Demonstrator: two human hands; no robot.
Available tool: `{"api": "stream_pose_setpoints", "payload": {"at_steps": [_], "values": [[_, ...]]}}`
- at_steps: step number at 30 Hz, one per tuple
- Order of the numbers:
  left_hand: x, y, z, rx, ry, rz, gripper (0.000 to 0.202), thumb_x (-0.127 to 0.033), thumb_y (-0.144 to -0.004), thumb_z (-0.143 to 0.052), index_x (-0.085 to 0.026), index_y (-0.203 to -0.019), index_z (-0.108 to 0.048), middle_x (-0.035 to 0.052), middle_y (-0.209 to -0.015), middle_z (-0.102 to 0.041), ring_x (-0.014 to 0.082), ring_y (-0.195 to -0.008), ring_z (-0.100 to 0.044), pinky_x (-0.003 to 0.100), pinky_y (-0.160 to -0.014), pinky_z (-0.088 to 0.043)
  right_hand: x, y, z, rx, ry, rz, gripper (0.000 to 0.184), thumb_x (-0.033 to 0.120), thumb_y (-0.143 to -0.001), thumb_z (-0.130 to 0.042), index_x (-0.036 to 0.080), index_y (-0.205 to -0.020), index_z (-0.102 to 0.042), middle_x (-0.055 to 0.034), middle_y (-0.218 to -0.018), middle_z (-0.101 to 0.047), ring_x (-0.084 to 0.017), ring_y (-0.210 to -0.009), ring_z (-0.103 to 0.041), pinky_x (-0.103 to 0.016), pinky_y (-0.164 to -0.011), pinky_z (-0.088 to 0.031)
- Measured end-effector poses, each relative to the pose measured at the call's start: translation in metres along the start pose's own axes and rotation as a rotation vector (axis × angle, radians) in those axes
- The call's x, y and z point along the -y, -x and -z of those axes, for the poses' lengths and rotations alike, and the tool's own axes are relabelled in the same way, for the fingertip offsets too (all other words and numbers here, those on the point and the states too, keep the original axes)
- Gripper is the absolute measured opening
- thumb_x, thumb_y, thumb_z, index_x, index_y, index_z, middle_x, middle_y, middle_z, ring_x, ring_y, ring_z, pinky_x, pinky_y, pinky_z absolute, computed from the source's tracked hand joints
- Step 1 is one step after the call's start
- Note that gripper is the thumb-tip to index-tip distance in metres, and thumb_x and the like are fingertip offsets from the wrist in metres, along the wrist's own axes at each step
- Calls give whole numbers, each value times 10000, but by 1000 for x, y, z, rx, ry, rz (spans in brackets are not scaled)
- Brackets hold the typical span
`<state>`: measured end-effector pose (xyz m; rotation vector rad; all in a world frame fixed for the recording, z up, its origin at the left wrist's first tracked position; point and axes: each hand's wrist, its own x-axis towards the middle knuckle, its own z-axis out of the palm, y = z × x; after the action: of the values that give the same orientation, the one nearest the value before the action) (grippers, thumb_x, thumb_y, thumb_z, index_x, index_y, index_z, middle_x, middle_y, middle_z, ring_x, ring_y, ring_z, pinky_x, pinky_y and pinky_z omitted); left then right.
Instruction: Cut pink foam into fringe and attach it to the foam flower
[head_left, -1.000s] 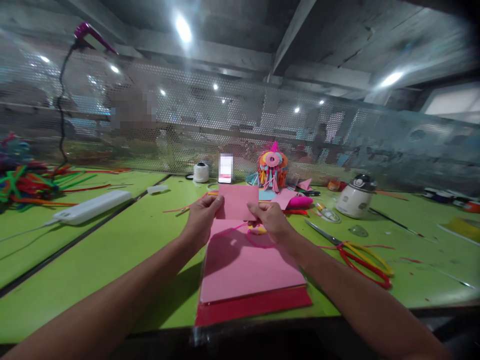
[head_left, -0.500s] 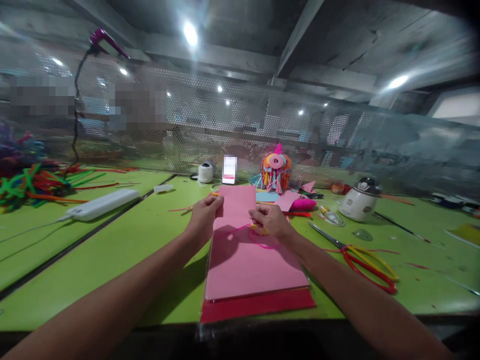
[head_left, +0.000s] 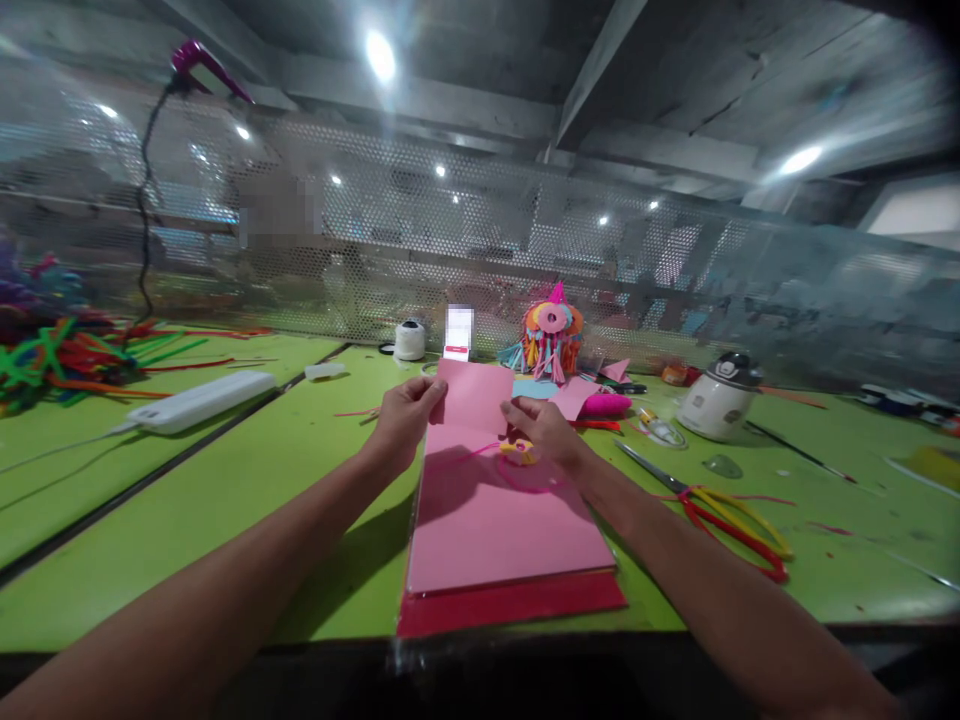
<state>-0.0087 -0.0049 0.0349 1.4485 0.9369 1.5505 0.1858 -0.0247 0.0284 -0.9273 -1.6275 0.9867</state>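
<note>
Green desk (head_left: 322, 435) spreads wide leftward, pink stack (head_left: 510, 540) sits near its front edge, scissors (head_left: 678, 487) lie right; left hand (head_left: 405, 415) and right hand (head_left: 544, 428) pinch small pink paper (head_left: 474, 398) between them, above the stack's far end.

Single head camera, facing forward, down over green table (head_left: 285, 450).

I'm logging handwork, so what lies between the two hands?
In the head view, a small pink sheet, held by the left hand and right hand.

The green table (head_left: 225, 480) bears stacked sheets (head_left: 502, 535), scissors (head_left: 682, 489), a power strip (head_left: 202, 402).
</note>
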Motion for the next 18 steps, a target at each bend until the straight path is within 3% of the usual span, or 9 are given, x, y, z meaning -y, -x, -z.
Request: {"api": "stream_pose_setpoints", "payload": {"at_steps": [6, 9, 13, 15, 18], "values": [[7, 0, 0, 93, 54, 13, 264, -314, -729, -607, -149, -527, -567, -22, -449, -499, 73, -442, -380, 219, -481, -292, -5, 1, -7, -85, -172, -40, 343, 444, -693, -652, 151, -548, -550, 30, -466, -527, -94, -451, -509, -211, -466, -415], [7, -3, 4, 88, 167, 56, 240, -366, -731, -604, -138, -658, -615, 4, -570, -574, 88, -512, -477, 214, -513, -353, -10, -2, -6, -151, -227, -51, 301, 416, -687, -659, 153, -584, -555, 32, -500, -536, -95, -456, -519, -231, -492, -454], [10, -19, 21, -58, 212, 133, 281, -391, -742, -566, -121, -805, -613, 59, -674, -629, 133, -588, -567, 248, -550, -422, -16, -13, 15, -329, -265, -50, 268, 397, -646, -674, 167, -614, -541, 46, -512, -533, -89, -456, -509, -232, -489, -464], [14, -27, 30, -183, 141, 265, 178, -291, -723, -579, -124, -783, -594, 42, -627, -615, 121, -546, -564, 249, -550, -433, -21, -21, 30, -432, -264, -65, 251, 390, -632, -671, 172, -656, -549, 47, -525, -546, -89, -447, -501, -230, -465, -458], [21, -33, 38, -203, 130, 354, 112, -170, -662, -606, -121, -756, -569, 35, -596, -600, 116, -488, -554, 264, -538, -445, -31, -31, 51, -571, -221, -125, 197, 336, -665, -651, 170, -687, -549, 45, -558, -556, -83, -445, -484, -230, -457, -458]]}}
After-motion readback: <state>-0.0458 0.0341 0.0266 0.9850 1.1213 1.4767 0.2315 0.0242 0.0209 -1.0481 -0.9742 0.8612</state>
